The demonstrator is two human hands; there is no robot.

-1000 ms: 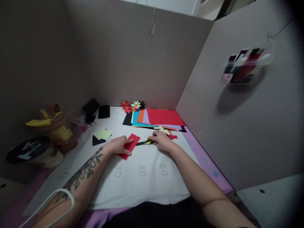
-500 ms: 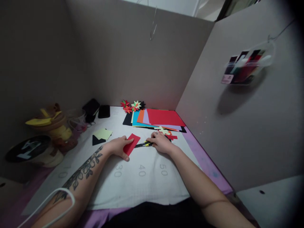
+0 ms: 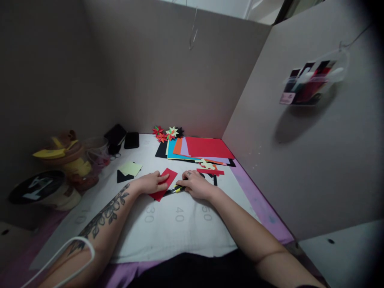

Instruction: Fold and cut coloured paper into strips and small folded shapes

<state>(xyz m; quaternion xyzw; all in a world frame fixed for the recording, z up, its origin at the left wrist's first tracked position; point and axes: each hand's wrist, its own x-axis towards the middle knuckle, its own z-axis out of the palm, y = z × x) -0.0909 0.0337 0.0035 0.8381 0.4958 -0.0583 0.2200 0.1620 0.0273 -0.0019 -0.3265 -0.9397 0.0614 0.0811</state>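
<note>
My left hand (image 3: 152, 183) is on a small red paper rectangle (image 3: 169, 178), its fingers over the near-left part of the sheet. To the right, my right hand (image 3: 196, 184) is closed around a pair of scissors (image 3: 177, 188) with black and yellow handles. The dark blades point left and reach the lower right edge of the red paper; most of the handles are hidden under my fingers. Just beyond my right hand lie a red paper strip (image 3: 214, 172), a black strip (image 3: 215, 181) and pale green scraps (image 3: 206, 164).
Coloured sheets (image 3: 207, 148) are stacked at the back, beside folded paper stars (image 3: 171, 133). Pale green paper (image 3: 131, 169) and black paper (image 3: 124, 177) lie left. Pots (image 3: 64, 156), a clear cup (image 3: 97, 151) and a phone (image 3: 131, 140) stand or lie farther left. Walls enclose the table.
My right hand has moved left with the scissors, bringing the blades to the red paper's edge. The left hand's lower digit has shifted up onto the paper. The red and black strips are more exposed.
</note>
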